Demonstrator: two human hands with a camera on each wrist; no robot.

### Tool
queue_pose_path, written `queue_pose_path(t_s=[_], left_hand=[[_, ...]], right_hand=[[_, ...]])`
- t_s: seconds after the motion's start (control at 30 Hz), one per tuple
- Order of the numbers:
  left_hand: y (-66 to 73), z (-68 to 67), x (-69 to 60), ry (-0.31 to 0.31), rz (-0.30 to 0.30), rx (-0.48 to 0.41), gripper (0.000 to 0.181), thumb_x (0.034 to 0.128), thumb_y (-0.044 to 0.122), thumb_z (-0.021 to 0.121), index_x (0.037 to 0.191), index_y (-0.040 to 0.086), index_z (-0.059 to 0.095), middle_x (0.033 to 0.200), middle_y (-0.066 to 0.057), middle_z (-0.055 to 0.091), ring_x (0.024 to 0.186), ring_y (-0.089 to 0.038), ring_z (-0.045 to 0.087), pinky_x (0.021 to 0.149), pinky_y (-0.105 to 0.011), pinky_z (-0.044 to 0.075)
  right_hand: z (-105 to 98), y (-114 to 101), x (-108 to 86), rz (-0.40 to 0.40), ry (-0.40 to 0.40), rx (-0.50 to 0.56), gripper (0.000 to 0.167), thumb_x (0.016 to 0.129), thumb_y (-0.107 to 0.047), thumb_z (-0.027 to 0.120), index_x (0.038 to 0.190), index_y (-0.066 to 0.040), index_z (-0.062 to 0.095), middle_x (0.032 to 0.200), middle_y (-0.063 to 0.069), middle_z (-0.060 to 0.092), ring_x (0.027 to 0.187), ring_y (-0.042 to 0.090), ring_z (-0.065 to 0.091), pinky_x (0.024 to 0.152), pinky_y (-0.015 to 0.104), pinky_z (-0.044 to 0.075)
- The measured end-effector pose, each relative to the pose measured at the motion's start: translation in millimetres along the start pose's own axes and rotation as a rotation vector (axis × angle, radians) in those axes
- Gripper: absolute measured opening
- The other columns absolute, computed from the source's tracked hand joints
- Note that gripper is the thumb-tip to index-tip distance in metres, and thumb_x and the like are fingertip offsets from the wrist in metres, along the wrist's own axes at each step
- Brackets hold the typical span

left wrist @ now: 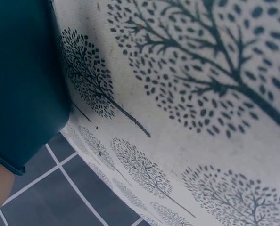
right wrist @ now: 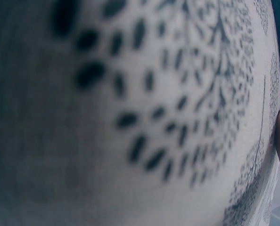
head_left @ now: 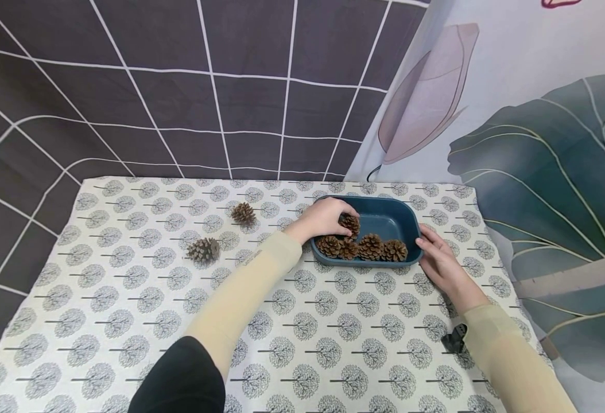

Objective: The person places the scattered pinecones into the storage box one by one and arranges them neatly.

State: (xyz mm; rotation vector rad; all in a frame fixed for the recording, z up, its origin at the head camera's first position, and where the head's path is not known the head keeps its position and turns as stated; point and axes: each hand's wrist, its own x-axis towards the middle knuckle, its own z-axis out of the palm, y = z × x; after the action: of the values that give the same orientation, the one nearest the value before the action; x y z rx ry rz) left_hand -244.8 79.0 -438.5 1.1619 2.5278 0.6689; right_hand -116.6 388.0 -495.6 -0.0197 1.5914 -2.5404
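Pinching a cone [head_left: 351,225] over the tray [head_left: 388,220].
From my remote seat I see the left hand [head_left: 325,218] grasping it by its scaly sides; the right hand [head_left: 441,259] touches the tray's end, likely to steady it, though whether it grips I can't tell. Four woody cones [head_left: 371,246] line the smooth blue near wall, perhaps for neatness; two loose cones [head_left: 204,250] lie apart on printed cloth [head_left: 276,367].

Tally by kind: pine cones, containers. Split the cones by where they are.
Pine cones: 7 (2 on the tablecloth, 4 lying in the container, 1 in the left hand)
Blue container: 1
Total: 8
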Motion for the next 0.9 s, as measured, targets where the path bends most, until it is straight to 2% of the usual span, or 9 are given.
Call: queue_pose_path(t_s=[0.23,0.53,0.9], left_hand=[[-1.6,0.1,0.5,-0.010,0.022,-0.007,0.049,0.0945,0.031,0.083,0.140,0.018,0.070,0.148,0.000,0.068,0.143,-0.021,0.059,0.126,-0.037,0.044],[-5.6,1.6,1.0,0.020,0.044,-0.051,0.048,0.0944,0.027,0.083,0.139,0.014,0.070,0.145,-0.003,0.069,0.141,-0.022,0.060,0.126,-0.036,0.044],[-3.9,-2.8,-4.7,0.057,0.060,-0.105,0.048,0.0943,0.024,0.083,0.139,0.011,0.069,0.145,-0.006,0.069,0.139,-0.024,0.061,0.127,-0.038,0.043]], right_hand=[[0.9,-1.0,0.0,0.014,0.012,-0.008,0.038,0.110,0.004,0.044,0.137,-0.016,0.063,0.137,-0.005,0.063,0.124,0.007,0.064,0.108,0.016,0.054],[0.4,-1.0,0.5,0.019,0.019,-0.012,0.039,0.110,0.004,0.044,0.137,-0.016,0.062,0.137,-0.006,0.063,0.124,0.006,0.063,0.109,0.016,0.053],[1.3,-1.9,-0.2,0.020,0.015,-0.018,0.038,0.110,0.004,0.045,0.138,-0.016,0.062,0.138,-0.005,0.062,0.125,0.006,0.063,0.110,0.016,0.052]])
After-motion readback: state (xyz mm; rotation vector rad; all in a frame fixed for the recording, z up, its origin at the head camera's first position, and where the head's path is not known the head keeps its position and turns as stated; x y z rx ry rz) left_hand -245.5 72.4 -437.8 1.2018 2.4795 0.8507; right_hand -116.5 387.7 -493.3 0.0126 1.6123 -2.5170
